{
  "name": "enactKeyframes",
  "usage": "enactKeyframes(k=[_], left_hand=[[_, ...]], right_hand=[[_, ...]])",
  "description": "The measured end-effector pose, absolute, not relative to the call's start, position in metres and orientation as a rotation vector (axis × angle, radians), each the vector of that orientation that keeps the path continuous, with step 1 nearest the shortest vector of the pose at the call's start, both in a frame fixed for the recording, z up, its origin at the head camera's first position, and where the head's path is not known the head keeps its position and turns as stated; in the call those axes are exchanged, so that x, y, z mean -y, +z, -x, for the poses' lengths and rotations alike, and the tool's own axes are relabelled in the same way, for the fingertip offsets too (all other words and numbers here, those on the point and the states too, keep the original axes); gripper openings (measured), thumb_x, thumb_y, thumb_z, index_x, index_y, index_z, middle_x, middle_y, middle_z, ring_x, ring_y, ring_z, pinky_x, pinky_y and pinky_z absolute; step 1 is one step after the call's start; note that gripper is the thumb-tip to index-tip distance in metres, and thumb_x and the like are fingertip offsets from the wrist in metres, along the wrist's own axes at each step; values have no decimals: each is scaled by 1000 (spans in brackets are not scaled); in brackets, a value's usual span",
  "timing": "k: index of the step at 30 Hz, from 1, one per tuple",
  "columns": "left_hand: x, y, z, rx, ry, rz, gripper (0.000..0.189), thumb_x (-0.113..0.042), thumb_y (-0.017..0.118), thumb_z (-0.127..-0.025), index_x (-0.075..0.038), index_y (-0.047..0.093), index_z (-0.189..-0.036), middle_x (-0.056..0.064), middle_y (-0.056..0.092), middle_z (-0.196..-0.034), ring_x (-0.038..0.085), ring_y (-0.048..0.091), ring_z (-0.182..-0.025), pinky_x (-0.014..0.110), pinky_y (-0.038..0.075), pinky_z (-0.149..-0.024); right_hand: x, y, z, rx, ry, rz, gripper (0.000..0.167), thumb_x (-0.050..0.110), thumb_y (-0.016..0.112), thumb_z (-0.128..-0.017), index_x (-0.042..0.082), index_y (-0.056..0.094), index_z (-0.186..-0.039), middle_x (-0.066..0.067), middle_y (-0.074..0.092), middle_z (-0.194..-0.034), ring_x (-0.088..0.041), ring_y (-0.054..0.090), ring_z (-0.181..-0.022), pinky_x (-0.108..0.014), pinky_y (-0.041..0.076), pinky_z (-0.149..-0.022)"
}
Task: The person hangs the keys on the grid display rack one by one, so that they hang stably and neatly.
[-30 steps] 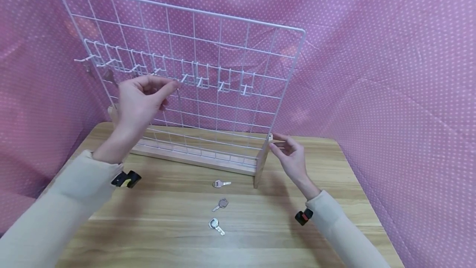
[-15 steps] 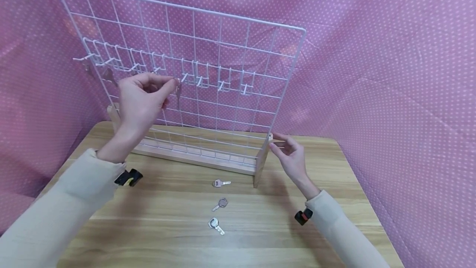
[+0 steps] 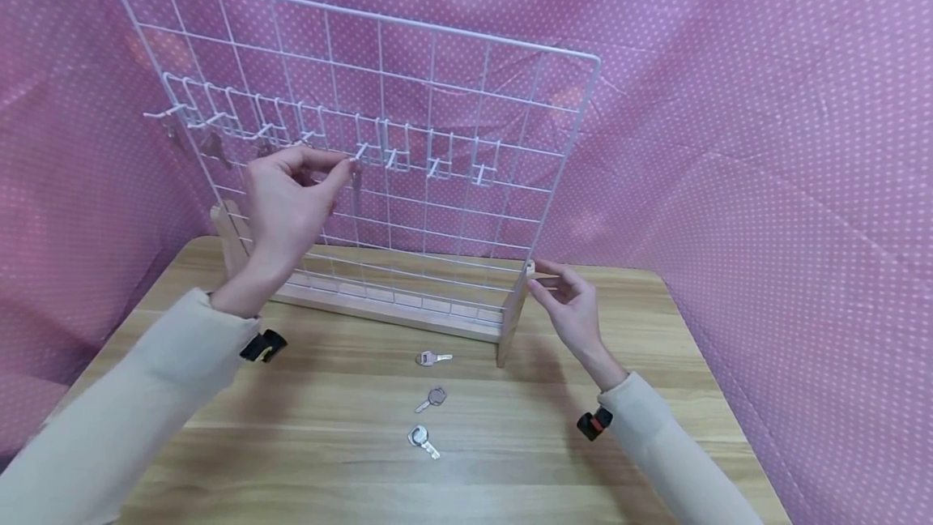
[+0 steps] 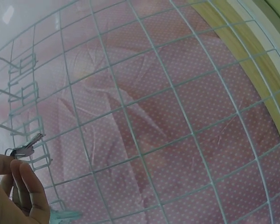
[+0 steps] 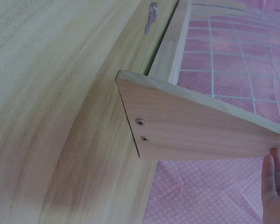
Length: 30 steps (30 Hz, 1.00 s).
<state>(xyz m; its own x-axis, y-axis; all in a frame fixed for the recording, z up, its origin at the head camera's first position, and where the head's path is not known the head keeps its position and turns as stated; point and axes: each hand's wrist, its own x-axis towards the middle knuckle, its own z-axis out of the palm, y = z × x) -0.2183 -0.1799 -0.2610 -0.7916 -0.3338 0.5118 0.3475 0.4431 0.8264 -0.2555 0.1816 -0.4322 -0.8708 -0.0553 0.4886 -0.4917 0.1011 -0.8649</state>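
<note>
My left hand (image 3: 291, 201) pinches a small metal key (image 4: 29, 148) by its ring end between thumb and fingertips. In the head view its blade hangs down, right at the tip of a white wire hook (image 3: 360, 152) near the middle of the row. The hooks sit on a white wire grid rack (image 3: 430, 221) in a wooden stand. My right hand (image 3: 572, 310) holds the top end of the stand's right wooden side panel (image 5: 191, 119), its fingertips on the panel's edge in the right wrist view.
Three loose keys lie in front of the rack: an upper key (image 3: 434, 359), a middle key (image 3: 432, 399) and a lower key (image 3: 423, 441). Other keys (image 3: 213, 146) hang from hooks at the left. A pink dotted cloth (image 3: 765, 144) surrounds the wooden table (image 3: 350, 444).
My left hand has moved slightly to the right with the key, closer to the hook. The right hand stays in place on the side panel.
</note>
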Motion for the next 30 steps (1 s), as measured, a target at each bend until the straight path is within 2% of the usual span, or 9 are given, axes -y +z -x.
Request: enactKeyframes(k=[3, 8, 11, 13, 19, 23, 30], left_hand=[[180, -265, 218, 2048, -1389, 36, 22, -24, 80, -95, -5, 81, -106, -34, 65, -74, -3, 57, -53, 13, 43, -46], [183, -277, 212, 2039, -1368, 76, 22, -25, 80, -95, -6, 81, -106, -31, 64, -72, -1, 55, -57, 13, 42, -49], [184, -289, 206, 2059, -1346, 81, 21, -25, 80, -95, -7, 81, -105, -29, 65, -76, -1, 56, -60, 12, 44, -52], [184, -301, 203, 2090, -1339, 78, 21, -25, 80, -95, -7, 81, -104, -22, 69, -80, 0, 57, -62, 13, 45, -54], [180, -349, 196, 2282, -1323, 78, 20, -22, 79, -95, -5, 79, -104, 14, 80, -98, -2, 58, -61, 14, 47, -52], [174, -384, 192, 2424, -1321, 116, 19, -23, 79, -95, -7, 79, -106, 15, 81, -99, 2, 60, -63, 18, 49, -53], [166, -439, 191, 2646, -1321, 269, 17, -21, 79, -95, -9, 78, -107, 6, 79, -93, 8, 63, -72, 19, 53, -63]], right_hand=[[-182, -432, 255, 2055, 1829, -542, 36, -12, 70, -92, -13, 65, -128, -39, 66, -125, 3, 73, -91, -16, 62, -82], [-181, -432, 255, 2058, 1824, -549, 36, -12, 70, -92, -14, 64, -128, -39, 66, -126, 3, 72, -92, -16, 62, -82], [-181, -432, 255, 2056, 1826, -548, 36, -12, 70, -92, -14, 65, -128, -39, 65, -126, 3, 73, -92, -16, 62, -83], [-181, -431, 255, 2051, 1832, -545, 36, -12, 70, -92, -14, 65, -128, -39, 65, -126, 2, 73, -92, -16, 62, -83], [-181, -431, 254, 2054, 1834, -531, 37, -11, 71, -92, -13, 65, -128, -36, 67, -126, 1, 73, -92, -18, 63, -83], [-181, -431, 254, 2060, 1844, -528, 37, -11, 71, -92, -14, 65, -128, -35, 67, -127, 1, 73, -92, -18, 63, -83], [-181, -431, 254, 2064, 1864, -515, 37, -11, 71, -92, -14, 65, -128, -32, 69, -127, 1, 73, -91, -18, 63, -83]])
